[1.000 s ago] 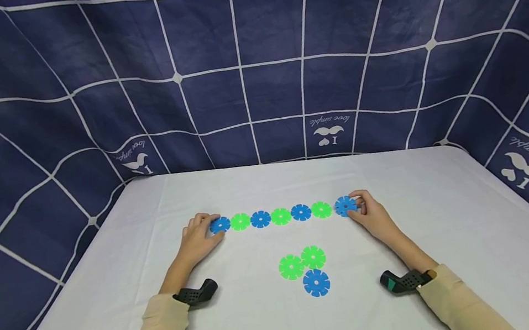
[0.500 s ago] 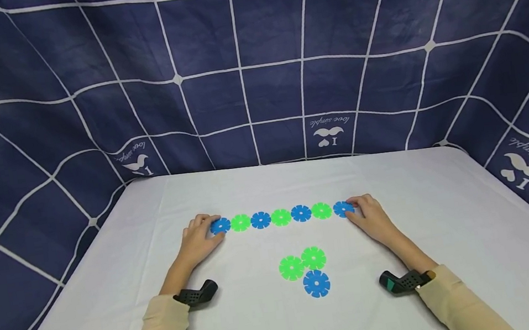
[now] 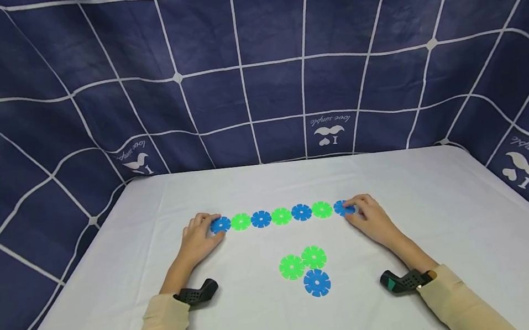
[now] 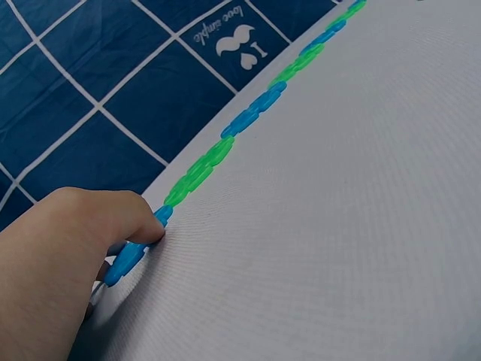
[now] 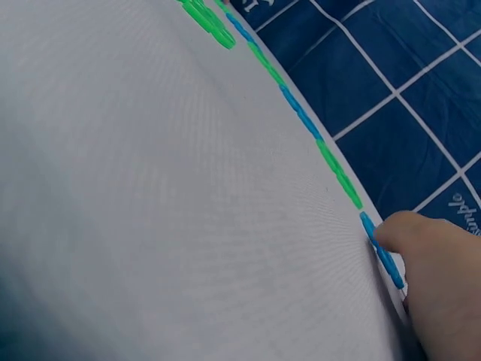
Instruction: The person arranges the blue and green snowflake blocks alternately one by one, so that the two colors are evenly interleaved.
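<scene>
At the right end of a row of seven discs (image 3: 281,216), blue and green by turns, a blue disc (image 3: 339,209) lies on the white cloth (image 3: 245,323), and I can see a thin gap between it and the neighbouring green disc (image 3: 322,210). The right hand (image 3: 369,217) grips it, thumb and finger bent over its edges. At the other end the left hand (image 3: 198,238) pinches the outermost blue disc (image 3: 220,225). Nearer the person, two more green discs (image 3: 291,267) and a loose blue disc (image 3: 317,282) cluster; behind hangs a navy curtain (image 3: 207,33) with white grid lines
</scene>
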Demonstrator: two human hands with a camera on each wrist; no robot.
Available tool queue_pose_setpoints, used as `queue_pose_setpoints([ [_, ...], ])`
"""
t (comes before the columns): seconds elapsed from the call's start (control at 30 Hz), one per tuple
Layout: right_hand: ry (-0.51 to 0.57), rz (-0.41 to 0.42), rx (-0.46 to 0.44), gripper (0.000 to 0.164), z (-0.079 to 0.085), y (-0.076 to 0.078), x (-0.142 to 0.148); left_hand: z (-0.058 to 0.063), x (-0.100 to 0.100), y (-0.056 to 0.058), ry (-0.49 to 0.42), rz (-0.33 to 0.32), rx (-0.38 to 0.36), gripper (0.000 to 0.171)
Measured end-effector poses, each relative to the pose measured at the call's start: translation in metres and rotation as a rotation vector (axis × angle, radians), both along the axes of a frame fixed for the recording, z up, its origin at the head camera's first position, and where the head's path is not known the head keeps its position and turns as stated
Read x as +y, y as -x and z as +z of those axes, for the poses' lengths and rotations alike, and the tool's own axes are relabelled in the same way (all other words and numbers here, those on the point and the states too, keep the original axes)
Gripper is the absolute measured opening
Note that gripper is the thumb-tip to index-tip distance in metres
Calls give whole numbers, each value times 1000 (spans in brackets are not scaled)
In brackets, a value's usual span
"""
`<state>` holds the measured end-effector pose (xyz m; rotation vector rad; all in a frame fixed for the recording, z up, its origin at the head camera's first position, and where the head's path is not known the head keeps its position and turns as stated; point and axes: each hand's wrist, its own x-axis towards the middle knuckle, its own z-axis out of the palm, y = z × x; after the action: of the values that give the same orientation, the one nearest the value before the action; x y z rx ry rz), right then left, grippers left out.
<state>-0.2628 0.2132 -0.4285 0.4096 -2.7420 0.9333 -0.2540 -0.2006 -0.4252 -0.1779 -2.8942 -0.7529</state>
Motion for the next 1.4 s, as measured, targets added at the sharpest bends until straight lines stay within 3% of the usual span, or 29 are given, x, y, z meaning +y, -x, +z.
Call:
queue_pose_setpoints([
  [0.2, -16, 3, 0, 17, 1, -1, 0, 1, 0, 0, 1, -3, 2, 53],
  [1.17, -42, 22, 15, 22, -4, 1, 0, 1, 1, -2, 5, -11, 18, 52],
  [1.4, 57, 42, 15, 22, 2, -3, -1, 1, 0, -2, 3, -14, 22, 52],
])
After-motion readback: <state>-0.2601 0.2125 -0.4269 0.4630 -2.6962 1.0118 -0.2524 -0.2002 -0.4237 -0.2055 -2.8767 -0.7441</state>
